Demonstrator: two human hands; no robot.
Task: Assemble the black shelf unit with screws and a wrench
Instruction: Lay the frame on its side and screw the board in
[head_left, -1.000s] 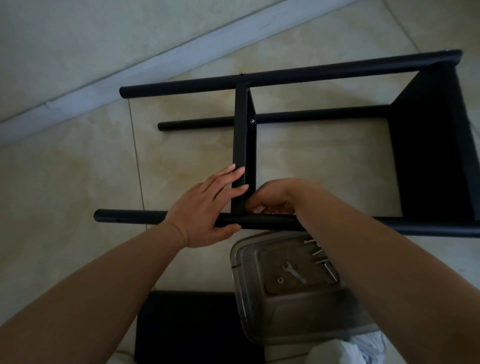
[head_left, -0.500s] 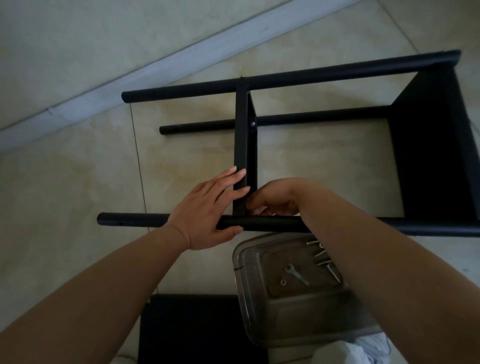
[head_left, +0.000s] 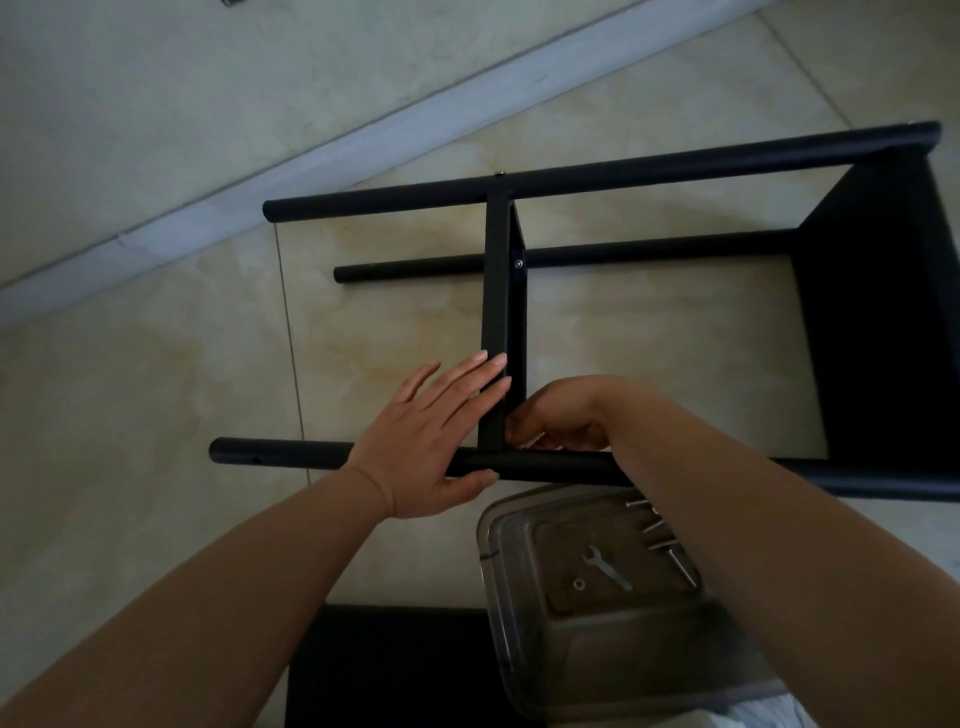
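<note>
The black shelf unit lies on its side on the tiled floor. Its middle shelf panel (head_left: 498, 291) runs between the far pole (head_left: 675, 169) and the near pole (head_left: 280, 454). My left hand (head_left: 431, 441) presses straight fingers flat against the panel's left face, with the thumb under the near pole. My right hand (head_left: 566, 415) is curled at the panel's right side where it meets the near pole; what its fingers hold is hidden. A screw head (head_left: 518, 263) shows on the panel by the lower back pole (head_left: 415, 270). A small wrench (head_left: 605, 566) and several screws (head_left: 657, 530) lie in a clear plastic container (head_left: 519, 649).
A black end panel (head_left: 883, 312) closes the unit at the right. Another black board (head_left: 389, 670) lies flat on the floor near me, left of the container. White cloth (head_left: 753, 717) shows at the bottom edge. A pale skirting (head_left: 260, 171) and wall run diagonally behind.
Both hands stay at the joint of panel and near pole. My left fingers have slid slightly up the panel; the view has shifted a little.
</note>
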